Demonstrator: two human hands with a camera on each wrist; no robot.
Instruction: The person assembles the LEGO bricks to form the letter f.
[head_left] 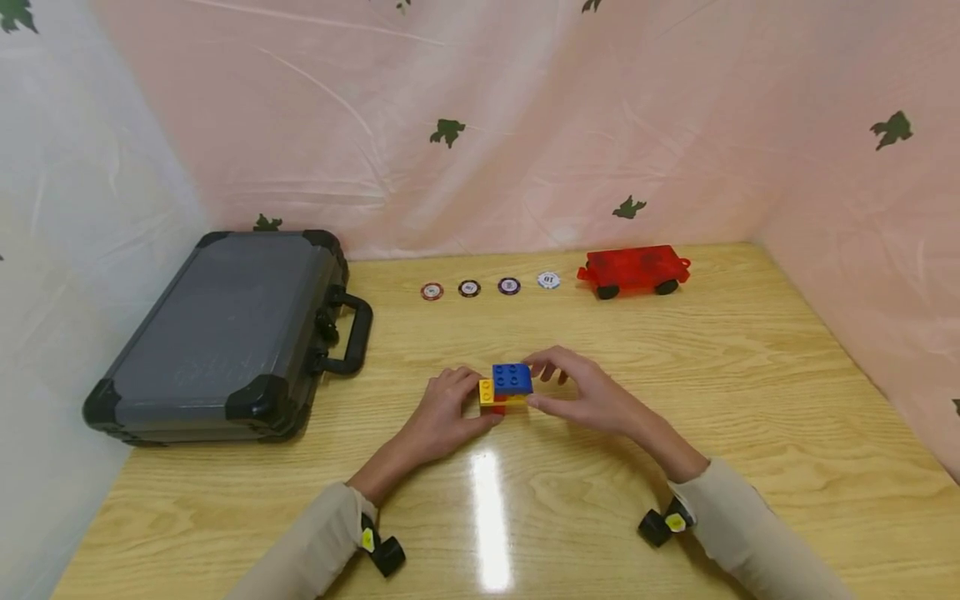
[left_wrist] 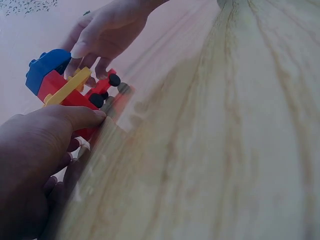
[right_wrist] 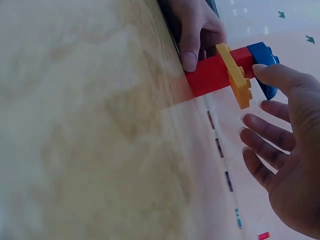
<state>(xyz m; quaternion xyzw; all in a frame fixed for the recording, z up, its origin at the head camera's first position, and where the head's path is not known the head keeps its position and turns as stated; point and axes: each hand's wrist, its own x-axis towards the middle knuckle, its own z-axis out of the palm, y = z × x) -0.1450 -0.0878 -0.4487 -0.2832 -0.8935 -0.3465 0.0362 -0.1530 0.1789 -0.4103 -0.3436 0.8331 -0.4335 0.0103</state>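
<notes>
A small stack stands on the table between the hands: a red block at the base, a yellow plate across it, another red block above, and a blue brick with a rounded end on top. My left hand grips the lower red block, its thumb on the near side and its fingers mostly hidden behind. My right hand is at the blue brick's right end. Its thumb lies at the brick's near corner, while the other fingers are spread apart and loosely bent.
A grey case with black corners lies at the left, its handle facing right. Behind the stack, a red chip, black chip, purple chip and white-blue chip form a row beside a red toy wagon.
</notes>
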